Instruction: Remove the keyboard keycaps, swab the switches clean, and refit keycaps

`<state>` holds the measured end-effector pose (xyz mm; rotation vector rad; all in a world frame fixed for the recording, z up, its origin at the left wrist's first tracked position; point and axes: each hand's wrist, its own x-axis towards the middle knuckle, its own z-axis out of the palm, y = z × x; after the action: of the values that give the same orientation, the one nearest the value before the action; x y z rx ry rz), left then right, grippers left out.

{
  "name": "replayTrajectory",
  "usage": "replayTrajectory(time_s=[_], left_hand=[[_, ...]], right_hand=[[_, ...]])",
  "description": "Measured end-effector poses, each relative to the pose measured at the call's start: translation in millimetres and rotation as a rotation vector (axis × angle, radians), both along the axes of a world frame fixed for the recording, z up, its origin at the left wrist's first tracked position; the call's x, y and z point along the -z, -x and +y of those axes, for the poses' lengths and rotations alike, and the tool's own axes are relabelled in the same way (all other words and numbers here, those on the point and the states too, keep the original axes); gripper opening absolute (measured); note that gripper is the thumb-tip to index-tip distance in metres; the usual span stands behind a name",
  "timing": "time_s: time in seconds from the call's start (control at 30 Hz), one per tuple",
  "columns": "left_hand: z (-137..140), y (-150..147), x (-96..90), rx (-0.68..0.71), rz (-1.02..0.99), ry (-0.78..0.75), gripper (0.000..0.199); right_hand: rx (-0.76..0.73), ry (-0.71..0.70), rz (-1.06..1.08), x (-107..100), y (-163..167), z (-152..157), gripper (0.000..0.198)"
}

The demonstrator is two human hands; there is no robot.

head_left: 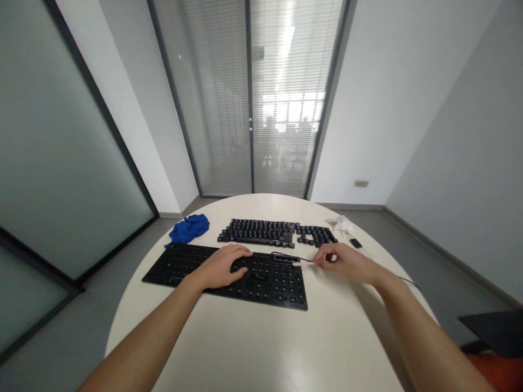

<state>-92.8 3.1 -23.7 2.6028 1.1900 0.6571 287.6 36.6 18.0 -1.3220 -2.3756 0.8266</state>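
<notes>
A black keyboard base [281,288] with its keycaps off lies near the middle of the table, bare key posts showing. Across its centre rests my left hand [223,267], palm down, fingers stretched and flat. Beyond the base's right end, my right hand [333,258] is closed in a pinch. Between its fingertips is a thin white cotton swab [300,263], whose tip points left at the base's upper right corner. A black cable [304,259] leaves the base's back edge and passes close to the right fingers; whether they touch it I cannot tell.
Loose black keycaps [261,231] stand in rows behind the base. A crumpled blue cloth [190,227] lies at the back left. White tissue [342,224] and a small black object [355,243] are at the right of the round table [261,354]. A dark chair [496,329] is at lower right.
</notes>
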Motion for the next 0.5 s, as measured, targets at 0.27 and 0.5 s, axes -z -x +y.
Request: replayTrajectory(time_s=[0.27, 0.5], left_hand=[[-2, -1, -4.5, 0.003, -0.001, 0.002, 0.039], [-3, -3, -7.5, -0.006, 0.008, -0.003, 0.040]], right_hand=[[-0.071, -0.079, 0.069, -12, 21, -13, 0.023], [-0.404, -0.033, 0.095, -19, 72, -47, 0.026]])
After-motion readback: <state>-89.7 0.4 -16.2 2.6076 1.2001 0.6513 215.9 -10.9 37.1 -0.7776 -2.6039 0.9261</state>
